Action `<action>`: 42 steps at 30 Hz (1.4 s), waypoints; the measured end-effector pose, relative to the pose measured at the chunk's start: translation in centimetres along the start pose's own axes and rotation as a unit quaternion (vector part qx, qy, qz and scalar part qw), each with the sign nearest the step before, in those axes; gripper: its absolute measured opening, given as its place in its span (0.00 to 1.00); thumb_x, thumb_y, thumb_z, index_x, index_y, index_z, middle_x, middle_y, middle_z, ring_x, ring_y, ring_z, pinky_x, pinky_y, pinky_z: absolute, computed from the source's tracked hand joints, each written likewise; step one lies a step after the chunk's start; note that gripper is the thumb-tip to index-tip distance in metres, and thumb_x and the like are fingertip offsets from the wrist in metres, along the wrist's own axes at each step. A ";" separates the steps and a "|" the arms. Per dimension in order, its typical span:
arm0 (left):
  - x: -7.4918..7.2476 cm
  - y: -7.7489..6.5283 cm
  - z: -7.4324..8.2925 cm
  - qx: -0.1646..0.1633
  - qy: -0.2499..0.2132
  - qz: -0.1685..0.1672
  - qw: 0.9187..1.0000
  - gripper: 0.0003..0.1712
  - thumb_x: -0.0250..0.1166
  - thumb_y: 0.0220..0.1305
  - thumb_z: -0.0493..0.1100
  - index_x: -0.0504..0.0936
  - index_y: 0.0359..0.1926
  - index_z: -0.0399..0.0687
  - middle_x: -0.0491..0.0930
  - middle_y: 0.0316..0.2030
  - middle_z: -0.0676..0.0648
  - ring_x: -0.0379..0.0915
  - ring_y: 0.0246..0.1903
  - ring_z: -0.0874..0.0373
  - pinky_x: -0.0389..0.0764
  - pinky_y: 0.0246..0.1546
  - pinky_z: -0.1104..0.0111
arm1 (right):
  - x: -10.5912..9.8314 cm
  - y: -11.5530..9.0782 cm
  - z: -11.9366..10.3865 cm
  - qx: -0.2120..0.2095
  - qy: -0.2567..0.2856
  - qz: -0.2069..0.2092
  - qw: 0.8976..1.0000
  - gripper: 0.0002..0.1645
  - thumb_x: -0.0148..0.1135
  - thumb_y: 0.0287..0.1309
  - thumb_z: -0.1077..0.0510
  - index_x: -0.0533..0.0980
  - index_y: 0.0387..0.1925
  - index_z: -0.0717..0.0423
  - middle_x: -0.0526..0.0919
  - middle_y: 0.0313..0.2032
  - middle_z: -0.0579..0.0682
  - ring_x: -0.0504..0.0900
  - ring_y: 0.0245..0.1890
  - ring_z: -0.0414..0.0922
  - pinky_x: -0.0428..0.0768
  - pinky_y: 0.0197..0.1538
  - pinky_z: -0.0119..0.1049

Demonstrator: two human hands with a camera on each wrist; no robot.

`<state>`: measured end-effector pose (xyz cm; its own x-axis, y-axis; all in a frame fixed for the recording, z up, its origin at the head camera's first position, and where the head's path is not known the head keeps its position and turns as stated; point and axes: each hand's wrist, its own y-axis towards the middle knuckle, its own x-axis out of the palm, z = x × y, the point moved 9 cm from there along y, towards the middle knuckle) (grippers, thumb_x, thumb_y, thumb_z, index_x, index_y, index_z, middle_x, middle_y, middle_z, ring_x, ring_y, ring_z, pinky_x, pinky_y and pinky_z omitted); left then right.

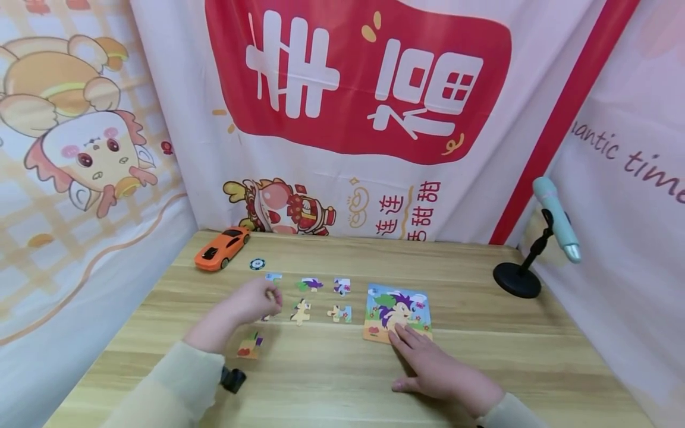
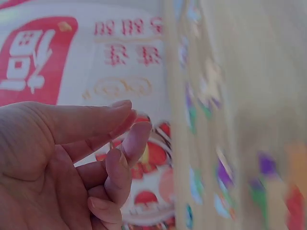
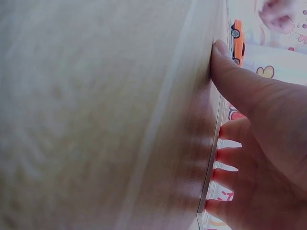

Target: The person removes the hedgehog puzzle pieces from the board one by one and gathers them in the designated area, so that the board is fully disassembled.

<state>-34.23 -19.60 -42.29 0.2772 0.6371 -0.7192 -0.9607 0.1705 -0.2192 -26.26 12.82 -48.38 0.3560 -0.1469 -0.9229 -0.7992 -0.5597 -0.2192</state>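
Note:
Above several loose jigsaw pieces, my left hand (image 1: 255,302) hangs with loosely bent fingers. The left wrist view shows no thing between its thumb and fingers (image 2: 136,139). One piece (image 1: 266,318) is partly hidden beneath this hand. Others are a hedgehog-body piece (image 1: 301,311), a purple-and-green piece (image 1: 310,285), a face piece (image 1: 339,313), a blue-edged piece (image 1: 274,276) and a corner piece (image 1: 248,346). My right hand (image 1: 430,365) lies with straight fingers, its fingertips on the lower edge of a square hedgehog picture (image 1: 393,306); the thumb touches the table.
An orange toy car (image 1: 222,248) and a round chip (image 1: 257,263) sit at the table's back left. At the back right, a mint microphone (image 1: 558,220) stands on a black stand (image 1: 517,279). Printed cloth (image 1: 348,160) hangs behind the wooden table (image 1: 321,380).

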 end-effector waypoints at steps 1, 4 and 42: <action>0.4 0.4 1.4 0.012 -0.002 -0.002 1.000 0.06 0.69 0.57 0.36 0.81 0.34 0.47 0.78 0.32 0.48 0.74 0.32 0.51 0.76 0.29 0.63 | -0.1 -0.1 -0.1 0.000 0.002 0.001 1.000 0.59 0.56 0.55 0.25 0.52 0.77 0.53 0.47 0.76 0.57 0.46 0.74 0.58 0.51 0.69 0.59; 1.9 1.3 5.4 0.055 -0.006 -0.015 0.998 0.06 0.70 0.56 0.37 0.81 0.33 0.49 0.79 0.32 0.50 0.75 0.32 0.52 0.77 0.30 0.63 | -0.1 -0.2 -0.2 -0.001 0.004 0.001 1.000 0.58 0.56 0.56 0.25 0.52 0.76 0.54 0.47 0.76 0.57 0.47 0.74 0.58 0.51 0.69 0.59; 18.4 5.9 15.4 0.137 0.091 -0.061 0.985 0.14 0.76 0.49 0.41 0.78 0.34 0.52 0.74 0.29 0.54 0.70 0.28 0.58 0.72 0.28 0.65 | -0.6 -0.3 0.6 -0.023 0.118 0.041 0.992 0.67 0.69 0.52 0.34 0.44 0.76 0.65 0.47 0.75 0.63 0.47 0.74 0.58 0.49 0.69 0.60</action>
<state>-35.09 4.76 -46.69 0.3652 0.4584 -0.8103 -0.8818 0.4494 -0.1432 -26.55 13.56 -47.97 0.3990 -0.3777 -0.8356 -0.8095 -0.5732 -0.1275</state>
